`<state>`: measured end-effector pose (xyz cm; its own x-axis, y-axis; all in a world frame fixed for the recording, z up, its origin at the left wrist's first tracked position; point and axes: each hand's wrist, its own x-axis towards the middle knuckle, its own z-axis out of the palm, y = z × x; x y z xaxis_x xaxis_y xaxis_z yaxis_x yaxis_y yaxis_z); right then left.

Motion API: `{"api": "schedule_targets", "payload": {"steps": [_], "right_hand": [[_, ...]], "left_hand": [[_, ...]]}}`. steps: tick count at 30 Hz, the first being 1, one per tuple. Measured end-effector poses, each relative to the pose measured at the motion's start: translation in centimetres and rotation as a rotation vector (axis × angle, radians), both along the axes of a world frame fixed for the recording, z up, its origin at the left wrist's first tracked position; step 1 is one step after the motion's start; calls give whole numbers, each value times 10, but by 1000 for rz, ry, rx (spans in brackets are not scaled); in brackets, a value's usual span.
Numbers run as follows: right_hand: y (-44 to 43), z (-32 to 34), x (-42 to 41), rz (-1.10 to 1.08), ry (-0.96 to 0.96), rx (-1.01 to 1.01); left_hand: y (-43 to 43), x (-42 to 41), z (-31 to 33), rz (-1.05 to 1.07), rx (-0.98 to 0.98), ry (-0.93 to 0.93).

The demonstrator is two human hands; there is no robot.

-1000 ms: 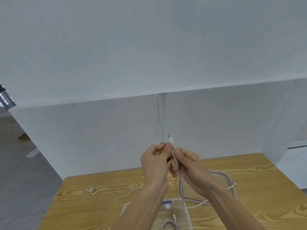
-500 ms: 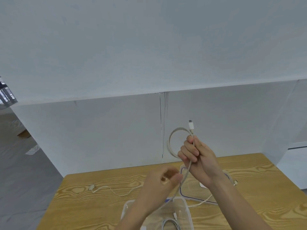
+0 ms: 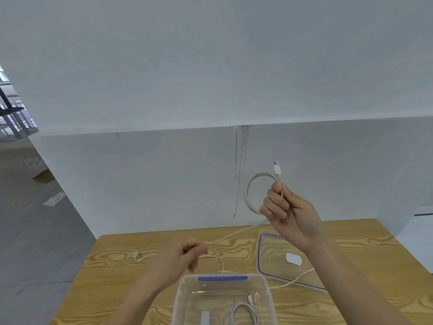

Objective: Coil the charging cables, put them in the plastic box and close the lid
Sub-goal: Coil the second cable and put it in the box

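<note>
Right of centre, the raised right hand (image 3: 284, 208) grips a looped charging cable (image 3: 249, 195) in a closed fist, while the lower left hand (image 3: 185, 253) pinches its trailing length above the open plastic box (image 3: 222, 281) at bottom centre.

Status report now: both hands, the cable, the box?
Right hand grips coiled cable; left hand pulls its tail. Plastic box open, lid beside it. Nothing blocking.
</note>
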<state>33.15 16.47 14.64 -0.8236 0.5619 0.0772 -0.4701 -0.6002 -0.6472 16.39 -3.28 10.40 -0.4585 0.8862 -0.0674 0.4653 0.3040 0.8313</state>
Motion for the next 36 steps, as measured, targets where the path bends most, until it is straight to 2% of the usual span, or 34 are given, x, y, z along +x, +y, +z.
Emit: {"api": "schedule_targets", "payload": {"steps": [7, 12, 14, 18, 20, 22, 24, 28, 36], "right_hand": [[-8, 3, -14, 36, -24, 20], [-9, 2, -20, 64, -5, 4], [-8, 2, -21, 70, -8, 9], [-15, 2, -27, 90, -8, 4], [-22, 0, -31, 107, -11, -11], [-27, -3, -34, 152, -11, -13], [-32, -6, -36, 216, -6, 3], [-36, -8, -37, 264, -46, 58], [-37, -14, -42, 237, -119, 122]], "left_hand": [[-17, -36, 25, 220, 152, -105], [-28, -51, 34, 327, 171, -154], [-33, -58, 36, 385, 218, -321], [-29, -61, 35, 479, 540, -948], [-23, -57, 36, 475, 699, -1111], [-16, -53, 38, 474, 807, -1171], [-10, -53, 41, 503, 854, -1136], [-2, -55, 52, 520, 850, -893], [16, -20, 77, 333, 813, -368]]}}
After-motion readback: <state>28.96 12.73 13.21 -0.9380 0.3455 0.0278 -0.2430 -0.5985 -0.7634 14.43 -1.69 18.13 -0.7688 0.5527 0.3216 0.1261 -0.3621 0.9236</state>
